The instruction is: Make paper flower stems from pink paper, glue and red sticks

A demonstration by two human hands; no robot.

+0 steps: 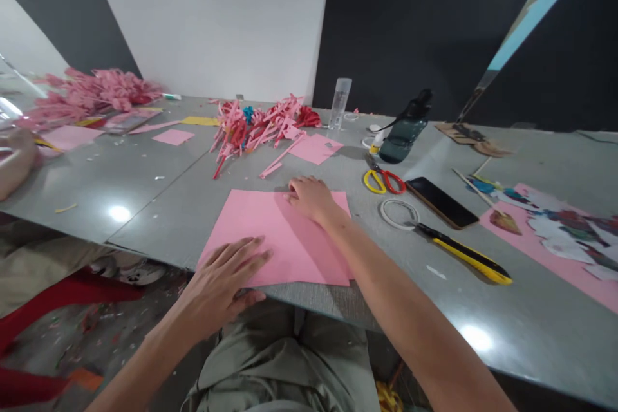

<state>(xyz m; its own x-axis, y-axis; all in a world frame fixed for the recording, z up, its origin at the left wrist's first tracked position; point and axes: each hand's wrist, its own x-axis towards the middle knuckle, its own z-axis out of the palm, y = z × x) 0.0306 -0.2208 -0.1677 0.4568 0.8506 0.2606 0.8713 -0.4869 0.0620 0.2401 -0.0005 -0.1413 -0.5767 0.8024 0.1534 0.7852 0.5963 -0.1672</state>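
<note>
A pink sheet of paper (pixel 284 232) lies flat on the grey table in front of me, and its right and lower edges show at least one more sheet beneath it. My left hand (pixel 232 270) rests open on its lower left part, fingers spread and the thumb near the table's front edge. At the sheet's far edge, right of its middle, my right hand (pixel 311 196) lies on the paper with its fingers loosely bent. No tool is visible in either hand.
Scissors (pixel 383 180), a phone (pixel 443 201), a white tape ring (pixel 400 214) and a yellow-black cutter (pixel 466 254) lie to the right. Behind them stands a dark bottle (pixel 405 132). Pink paper strips (pixel 261 125) are heaped at the back. Another person's hand (pixel 17 161) is at far left.
</note>
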